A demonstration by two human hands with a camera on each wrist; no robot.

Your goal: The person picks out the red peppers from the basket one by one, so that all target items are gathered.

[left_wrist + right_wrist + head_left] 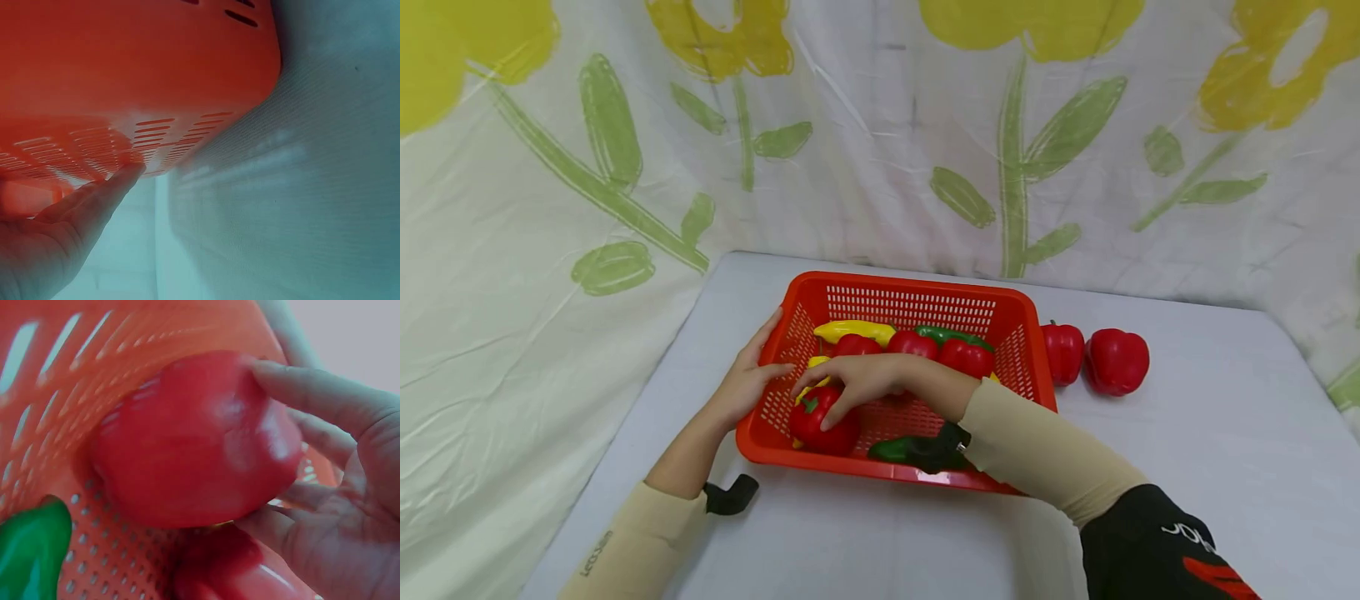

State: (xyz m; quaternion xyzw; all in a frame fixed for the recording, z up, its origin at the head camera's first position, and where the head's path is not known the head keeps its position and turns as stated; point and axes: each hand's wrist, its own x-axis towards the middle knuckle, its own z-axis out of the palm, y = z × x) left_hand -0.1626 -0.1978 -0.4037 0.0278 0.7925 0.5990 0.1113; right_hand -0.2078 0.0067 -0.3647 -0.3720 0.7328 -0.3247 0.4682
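Note:
A red plastic basket [897, 472] with slotted walls stands on the table and contains peppers. My left hand [747, 385] holds its left side, thumb over the rim and fingers along the outer wall. In the left wrist view, those fingers [103, 197] lie against the slots. Inside the basket's near left corner, my right hand [868, 379] grips a red bell pepper [811, 427] with a green stem. The right wrist view shows thumb and fingers around one end of this bell pepper [194, 444]. A green pepper [891, 451] lies along the near wall, partly hidden by the right wrist's black mount.
A yellow pepper [855, 331], another green pepper [951, 335] and several red bell peppers [966, 358] fill the basket's far half. Two more red bell peppers, one nearer the basket [1063, 353] and one farther right [1117, 362], stand outside. Flowered cloth [880, 167] hangs behind the table.

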